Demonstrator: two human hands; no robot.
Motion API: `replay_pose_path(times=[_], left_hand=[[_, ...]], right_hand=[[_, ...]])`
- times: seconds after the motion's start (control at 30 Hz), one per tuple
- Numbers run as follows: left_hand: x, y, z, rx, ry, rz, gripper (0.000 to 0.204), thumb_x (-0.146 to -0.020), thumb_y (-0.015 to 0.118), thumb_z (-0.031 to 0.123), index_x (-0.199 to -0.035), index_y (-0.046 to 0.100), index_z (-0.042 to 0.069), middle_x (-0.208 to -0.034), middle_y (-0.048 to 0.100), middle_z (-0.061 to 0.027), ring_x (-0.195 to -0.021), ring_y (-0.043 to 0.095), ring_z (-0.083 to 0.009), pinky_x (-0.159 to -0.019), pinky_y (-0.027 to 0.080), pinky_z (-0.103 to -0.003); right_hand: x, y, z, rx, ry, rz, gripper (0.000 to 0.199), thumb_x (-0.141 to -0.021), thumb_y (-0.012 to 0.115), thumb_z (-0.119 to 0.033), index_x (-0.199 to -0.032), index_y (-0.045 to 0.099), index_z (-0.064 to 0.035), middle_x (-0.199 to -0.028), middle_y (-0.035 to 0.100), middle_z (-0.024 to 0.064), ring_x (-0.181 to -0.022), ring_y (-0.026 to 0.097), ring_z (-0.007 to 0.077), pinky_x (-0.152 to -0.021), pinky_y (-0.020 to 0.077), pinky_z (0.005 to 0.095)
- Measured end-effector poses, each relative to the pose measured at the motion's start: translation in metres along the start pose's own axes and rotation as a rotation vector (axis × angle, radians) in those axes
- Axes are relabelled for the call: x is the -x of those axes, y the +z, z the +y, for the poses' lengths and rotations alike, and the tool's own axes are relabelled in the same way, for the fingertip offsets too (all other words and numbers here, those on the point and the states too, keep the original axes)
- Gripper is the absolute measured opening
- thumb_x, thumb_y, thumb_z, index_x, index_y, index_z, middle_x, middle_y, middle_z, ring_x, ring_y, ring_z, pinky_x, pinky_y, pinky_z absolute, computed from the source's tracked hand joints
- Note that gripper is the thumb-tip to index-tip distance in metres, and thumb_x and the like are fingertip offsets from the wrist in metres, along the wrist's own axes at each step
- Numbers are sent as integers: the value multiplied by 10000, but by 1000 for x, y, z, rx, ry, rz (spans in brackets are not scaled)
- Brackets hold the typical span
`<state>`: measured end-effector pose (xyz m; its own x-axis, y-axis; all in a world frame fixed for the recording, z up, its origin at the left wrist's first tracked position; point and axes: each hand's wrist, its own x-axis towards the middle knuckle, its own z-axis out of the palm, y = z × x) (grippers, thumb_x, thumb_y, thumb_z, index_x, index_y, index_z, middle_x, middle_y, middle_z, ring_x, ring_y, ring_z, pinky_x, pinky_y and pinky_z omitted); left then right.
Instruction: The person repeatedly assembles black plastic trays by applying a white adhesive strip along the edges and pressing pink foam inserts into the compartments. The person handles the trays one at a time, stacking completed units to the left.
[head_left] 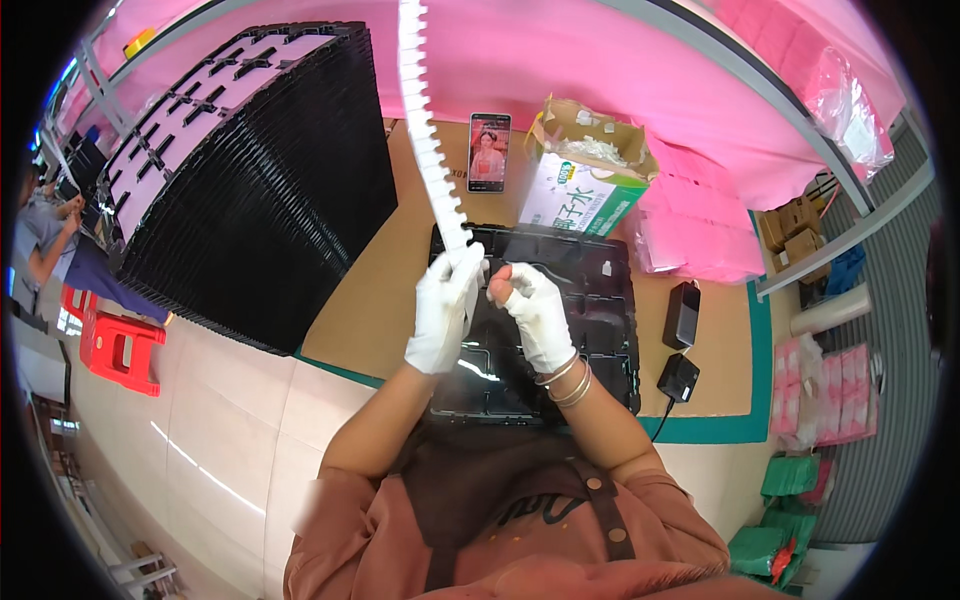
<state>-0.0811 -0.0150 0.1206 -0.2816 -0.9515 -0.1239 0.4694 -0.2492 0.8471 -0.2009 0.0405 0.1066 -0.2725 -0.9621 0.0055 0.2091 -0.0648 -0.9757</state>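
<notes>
My left hand point(443, 312), in a white glove, is closed around the lower end of a long white strip point(425, 140) with a row of small tabs along its right edge. The strip rises from my fingers past the top of the view. Close beside it, my right hand point(538, 318), gloved with bare thumb and fingertips, has its fingers pinched together. What they hold, if anything, is too small to make out. Under both hands lies a black plastic tray point(605, 345) with moulded compartments. A small white piece point(607, 268) sits on its upper right part.
A tall stack of black trays point(270, 190) stands at left. Behind the tray are a phone point(488, 152) and an open carton point(580, 190) of white scraps. Pink packs point(695, 215), a black box-shaped device point(682, 313) and a corded adapter point(678, 377) lie right. A co-worker sits far left.
</notes>
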Motion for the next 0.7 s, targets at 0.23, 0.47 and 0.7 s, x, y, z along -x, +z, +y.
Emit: replay_pose_path(times=[0.23, 0.47, 0.7], left_hand=[[2, 1, -19, -156, 133, -36, 309, -972, 587, 238, -1138, 639, -18, -1066, 623, -39, -955, 575, -104, -849, 442, -231], [9, 9, 6, 18, 78, -62, 369, -1008, 489, 323, -1199, 598, 26, -1120, 609, -45, -918, 550, -73, -788, 440, -228], [-3, -2, 5, -153, 25, 21, 145, -921, 656, 199, -905, 673, 56, -789, 613, 27, -693, 533, -39, -630, 412, -205]], right_hand=[[-4, 16, 2, -112, -71, 95, 199, -870, 723, -169, -987, 632, -37, -848, 620, -21, -774, 542, 66, -733, 435, 210], [0, 10, 3, -82, 0, 95, 182, -865, 725, -160, -974, 645, -39, -842, 623, -28, -772, 542, 53, -699, 416, 200], [5, 8, 6, -87, 59, 91, 167, -866, 721, -160, -968, 651, -48, -854, 622, -40, -791, 535, 44, -709, 404, 199]])
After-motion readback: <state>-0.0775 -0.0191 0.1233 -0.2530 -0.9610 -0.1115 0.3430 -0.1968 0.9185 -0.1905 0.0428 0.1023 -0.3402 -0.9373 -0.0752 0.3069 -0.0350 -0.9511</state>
